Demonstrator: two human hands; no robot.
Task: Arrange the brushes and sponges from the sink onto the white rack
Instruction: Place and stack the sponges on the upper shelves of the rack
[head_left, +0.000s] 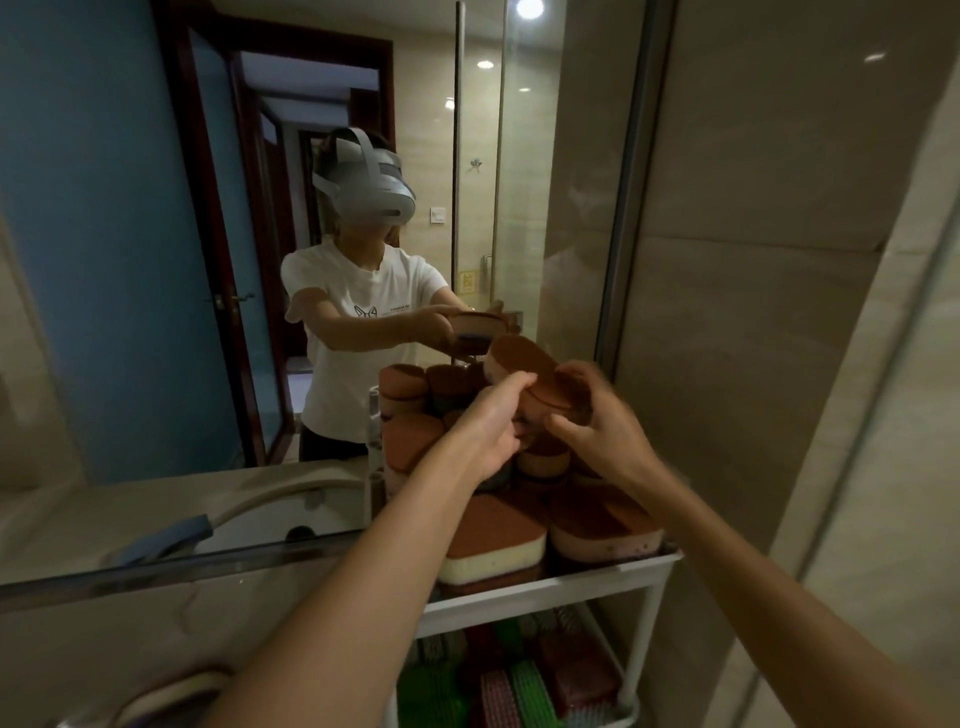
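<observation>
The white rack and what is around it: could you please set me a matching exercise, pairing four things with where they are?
Things:
1. sponge
2. brushes
3. sponge stack
4. faucet

Places:
A. rack's lower shelf
B. left of the white rack
C. rack's top shelf
D. held up between left hand and right hand

Pairs: 1-D, 2-A, 3-C, 4-B

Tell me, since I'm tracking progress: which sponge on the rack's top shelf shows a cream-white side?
The front-left sponge on the white rack: brown scouring top over a pale cream layer. Its neighbour, the front-right sponge, has a pinkish side instead.
</observation>
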